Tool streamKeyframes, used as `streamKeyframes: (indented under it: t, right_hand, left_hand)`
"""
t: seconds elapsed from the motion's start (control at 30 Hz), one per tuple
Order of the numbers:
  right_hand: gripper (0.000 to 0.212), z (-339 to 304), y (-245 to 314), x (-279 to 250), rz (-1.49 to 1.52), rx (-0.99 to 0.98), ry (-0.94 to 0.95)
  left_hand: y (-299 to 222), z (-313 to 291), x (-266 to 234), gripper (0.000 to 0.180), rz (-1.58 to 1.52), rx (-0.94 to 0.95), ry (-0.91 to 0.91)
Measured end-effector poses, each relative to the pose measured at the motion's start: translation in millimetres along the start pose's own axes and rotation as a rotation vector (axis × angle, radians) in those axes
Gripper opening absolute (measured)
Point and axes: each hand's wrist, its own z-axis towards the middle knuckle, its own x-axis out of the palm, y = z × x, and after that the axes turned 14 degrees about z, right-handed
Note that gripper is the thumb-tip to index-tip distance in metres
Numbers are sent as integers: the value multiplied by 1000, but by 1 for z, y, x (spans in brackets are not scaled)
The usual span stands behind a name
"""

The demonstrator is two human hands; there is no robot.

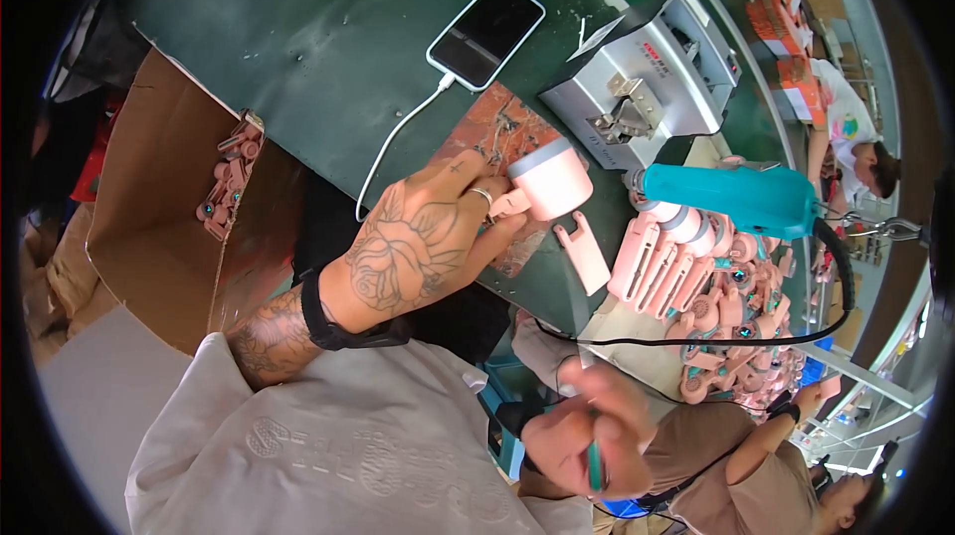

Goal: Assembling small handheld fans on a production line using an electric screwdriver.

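the left hand (423,227), tattooed and wearing a ring and a dark wristband, has its thumb and fingers closed on the tab of a pink cup-shaped part (557,185) with a grey rim, which is held tilted above the table (298,28). the right hand (592,426), blurred and lower down, is curled with its fingertips pinching a small teal piece (595,465), whose shape is too blurred to tell. just beside the cup-shaped part lies a flat pink forked piece (585,259), and behind it a reddish patterned board (507,122). farther out stand a silver machine (637,88) and, near it, a phone (487,33) with a white cable (393,142) plugged in. to the right a teal power tool (731,199) hangs over a pile of pink parts (736,326). at the left an open cardboard box (159,227) has more pink pieces (229,177) in it. beyond, at lower right, a co-worker in brown (696,445) holds up a small pink object (831,386)
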Motion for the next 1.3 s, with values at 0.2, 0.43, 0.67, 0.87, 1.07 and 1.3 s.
streamKeyframes:
  t: [0.2,0.43,0.67,0.87,1.07,1.3]
  right_hand:
    - [36,-33,-53,4,-339,376,45]
    - [50,-29,-72,4,-136,507,136]
    - [44,-40,-80,-11,-699,546,267]
    - [33,-8,-30,6,-416,694,-206]
    - [51,15,-10,37,-356,564,91]
    - [48,15,-24,56,-407,431,145]
  left_hand:
    - [3,-1,-16,25,-397,-202,125]
    - [-23,-24,-7,52,-1486,-877,280]
    - [-32,-22,1,52,-1612,-971,182]
    - [-40,-23,13,52,-1817,-968,147]
    - [-46,-25,20,57,-1880,-967,119]
    - [-50,-28,22,59,-1831,-962,71]
